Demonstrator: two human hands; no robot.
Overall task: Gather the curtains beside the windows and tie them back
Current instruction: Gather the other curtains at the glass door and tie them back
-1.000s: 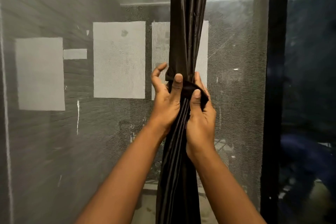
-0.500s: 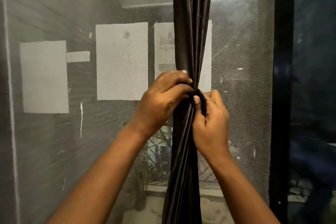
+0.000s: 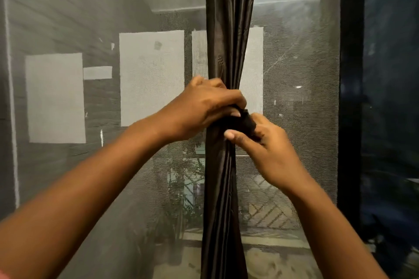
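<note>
A dark, shiny curtain [image 3: 229, 29] hangs gathered into a narrow bundle in front of a mesh-screened window [image 3: 294, 97]. A black tie-back strip [image 3: 246, 123] wraps the bundle at its waist. My left hand [image 3: 204, 108] curls over the bundle from the left, its fingers gripping the curtain and the strip's near end. My right hand [image 3: 267, 152] pinches the strip's free end between thumb and fingers just right of the bundle. Part of the strip is hidden under my fingers.
A black window frame post [image 3: 350, 97] stands upright to the right, with dark glass beyond it. Through the mesh show a wall with pale rectangular patches [image 3: 152, 77], plants [image 3: 181, 188] and a lattice fence [image 3: 272, 206] below.
My left hand has rolled over the top of the bundle, fingers now wrapped across its front. My right hand has dropped and moved right, pulling the strip's end out to the side.
</note>
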